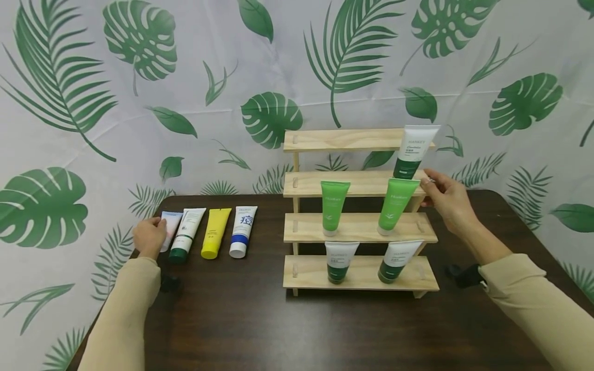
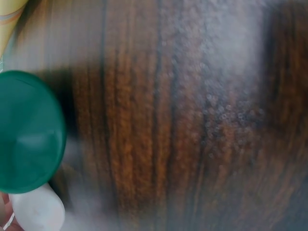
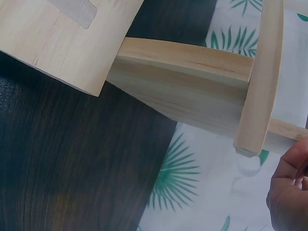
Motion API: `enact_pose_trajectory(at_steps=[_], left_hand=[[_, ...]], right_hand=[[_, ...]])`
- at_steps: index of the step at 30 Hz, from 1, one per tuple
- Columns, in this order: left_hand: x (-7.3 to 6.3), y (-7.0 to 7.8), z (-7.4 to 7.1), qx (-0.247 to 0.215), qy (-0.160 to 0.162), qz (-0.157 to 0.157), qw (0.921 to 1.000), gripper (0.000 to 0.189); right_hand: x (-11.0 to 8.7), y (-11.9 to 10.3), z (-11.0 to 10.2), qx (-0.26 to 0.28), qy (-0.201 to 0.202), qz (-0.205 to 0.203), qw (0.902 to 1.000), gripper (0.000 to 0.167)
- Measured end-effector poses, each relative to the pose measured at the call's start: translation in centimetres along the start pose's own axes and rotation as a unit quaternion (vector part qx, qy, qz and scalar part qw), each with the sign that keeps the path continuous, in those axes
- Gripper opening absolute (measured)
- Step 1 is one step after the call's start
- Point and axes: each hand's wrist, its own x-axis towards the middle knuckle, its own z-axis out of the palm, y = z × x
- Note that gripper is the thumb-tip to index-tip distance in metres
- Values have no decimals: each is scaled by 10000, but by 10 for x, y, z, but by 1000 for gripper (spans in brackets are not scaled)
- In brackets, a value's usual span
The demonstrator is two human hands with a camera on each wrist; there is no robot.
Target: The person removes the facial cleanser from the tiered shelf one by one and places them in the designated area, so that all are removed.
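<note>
Dark table, w/ wooden rack R of ctr. I have R arm out fwd, R hand at rack's R side, fingers curled; can't tell if grip clasps. L arm extended; L hand bent over pale pink tube, leftmost of four on table, grip narrow at its edge; pinch unclear.
</note>
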Motion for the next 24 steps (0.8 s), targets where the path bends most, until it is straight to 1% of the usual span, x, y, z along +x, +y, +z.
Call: enact_pose_trajectory(at_steps=[5,9,12,13,16,19,20,24], left_hand=[[0,-1,-1,27,32,-33,10000,36],[-1,-1,-2,61,87,-16,9999,34],[0,-2,-1,34,189,-22,9998,32],[1,-2,0,100,264,-14,9996,31],[2,-2,0,101,221,-134,9996,32],[0,-1,-3,138,65,-183,9997,35],[-1,-1,-5,74,-39,-198,9998,37],[-3,4,-10,31,-43,26,10000,38]], right_hand=[[-1,-1,0,59,28,-18,10000,60],[-1,0,1,-57,17,-73,10000,59],[0,0,1,-93,27,-91,9999,58],[0,0,1,-99,39,-87,9999,58],[0,1,0,-113,44,-75,9999,57],[-1,1,0,-136,31,-63,9999,58],[-1,1,0,-134,27,-62,9999,58],[-1,2,0,-146,27,-58,9999,58]])
